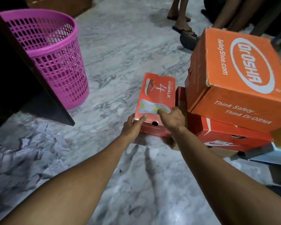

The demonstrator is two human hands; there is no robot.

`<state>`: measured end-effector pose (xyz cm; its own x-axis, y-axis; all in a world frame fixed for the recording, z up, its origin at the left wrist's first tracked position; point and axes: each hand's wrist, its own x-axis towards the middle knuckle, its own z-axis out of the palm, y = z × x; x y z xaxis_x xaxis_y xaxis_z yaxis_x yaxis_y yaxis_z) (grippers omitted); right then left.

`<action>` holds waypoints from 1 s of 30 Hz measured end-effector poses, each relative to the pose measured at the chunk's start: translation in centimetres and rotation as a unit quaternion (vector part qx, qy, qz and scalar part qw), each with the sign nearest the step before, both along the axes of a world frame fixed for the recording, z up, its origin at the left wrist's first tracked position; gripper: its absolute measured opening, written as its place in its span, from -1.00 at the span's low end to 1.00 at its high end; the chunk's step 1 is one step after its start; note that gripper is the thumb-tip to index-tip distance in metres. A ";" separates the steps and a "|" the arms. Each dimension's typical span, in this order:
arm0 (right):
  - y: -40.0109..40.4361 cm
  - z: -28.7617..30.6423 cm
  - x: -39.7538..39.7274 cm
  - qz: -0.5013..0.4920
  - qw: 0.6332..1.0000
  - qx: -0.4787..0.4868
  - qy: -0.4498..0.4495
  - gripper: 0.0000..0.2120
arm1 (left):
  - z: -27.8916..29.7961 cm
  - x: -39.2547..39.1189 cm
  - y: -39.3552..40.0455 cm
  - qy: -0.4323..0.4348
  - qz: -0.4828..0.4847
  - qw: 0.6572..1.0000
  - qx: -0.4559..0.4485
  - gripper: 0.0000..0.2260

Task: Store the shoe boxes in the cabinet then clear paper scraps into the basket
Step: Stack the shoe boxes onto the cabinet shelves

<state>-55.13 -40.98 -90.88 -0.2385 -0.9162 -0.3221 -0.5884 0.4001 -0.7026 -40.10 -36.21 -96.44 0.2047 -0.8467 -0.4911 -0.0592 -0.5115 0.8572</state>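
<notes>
A red GoWalk shoe box (pixel 157 96) lies on the marble floor in the middle of the view. My left hand (pixel 133 125) grips its near left corner, thumb on the lid. My right hand (pixel 172 117) rests on the lid's near right corner, fingers curled over it. To the right, a big orange Dr.Osha box (pixel 237 78) sits tilted on top of a red Nike box (pixel 230 135). A pink mesh basket (pixel 55 56) stands at upper left. White crumpled paper scraps (pixel 28 151) cover the floor at lower left. The dark cabinet (pixel 15 75) and its open door fill the left edge.
Another person's legs in sandals (pixel 183 28) stand at the top, behind the box stack. More boxes, one pale blue (pixel 272 155), lie at the right edge under the Nike box. Bare marble floor (pixel 120 54) stretches between the basket and the boxes.
</notes>
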 end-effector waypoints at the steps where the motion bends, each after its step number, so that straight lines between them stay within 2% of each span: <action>1: 0.0 -0.1 -0.2 -0.017 1.000 -0.001 -0.006 -0.36 | -0.4 0.1 0.3 0.005 0.024 1.000 -0.003 -0.26; 4: 1.1 -0.6 -0.6 -0.050 0.999 -0.007 -0.002 -0.57 | -1.5 0.9 0.9 0.003 0.081 0.997 0.003 -0.43; 7: 2.8 -1.4 -0.7 -0.067 0.998 -0.012 -0.017 -0.77 | -1.6 2.2 2.5 0.026 0.120 0.992 -0.011 -0.48; 11: 3.9 -2.0 -0.4 -0.070 0.994 -0.054 -0.058 -0.76 | -0.6 4.3 5.6 0.087 0.135 0.987 -0.019 -0.72; 13: 3.9 -1.9 -0.1 -0.055 0.993 -0.051 -0.092 -0.59 | -0.1 5.6 7.6 0.099 0.143 0.985 -0.021 -0.78; 16: 3.0 -1.3 0.2 -0.052 0.981 0.022 -0.187 0.07 | 0.7 7.4 11.2 0.108 0.148 0.983 -0.020 -0.87; 17: 2.8 -1.2 0.3 -0.046 0.973 0.042 -0.223 0.16 | 1.1 7.9 12.4 0.106 0.143 0.984 -0.020 -0.87; 18: 2.7 -1.0 0.5 -0.033 0.964 0.063 -0.255 0.15 | 1.5 8.4 13.6 0.107 0.136 0.985 -0.022 -0.86; 20: 3.2 -0.4 1.0 0.010 0.949 0.097 -0.301 -0.04 | 2.4 9.8 15.8 0.117 0.130 0.984 -0.015 -0.75; 24: 6.5 1.5 2.6 0.073 0.949 0.077 -0.297 -0.36 | 4.7 13.4 18.9 0.164 0.088 0.982 0.038 -0.26; 26: 8.5 2.8 3.5 0.112 0.946 0.076 -0.296 -0.39 | 5.9 15.2 19.8 0.174 0.099 0.979 0.046 -0.27; 30: 12.1 4.8 6.1 0.184 0.934 0.096 -0.290 -0.45 | 9.0 17.6 21.4 0.186 0.125 0.973 0.056 -0.47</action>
<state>-49.03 -28.91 -86.07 0.3460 -0.8139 -0.4667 -0.2538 0.3977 -0.8817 -22.46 -14.80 -87.48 0.1891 -0.7303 -0.6564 0.3825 -0.5609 0.7342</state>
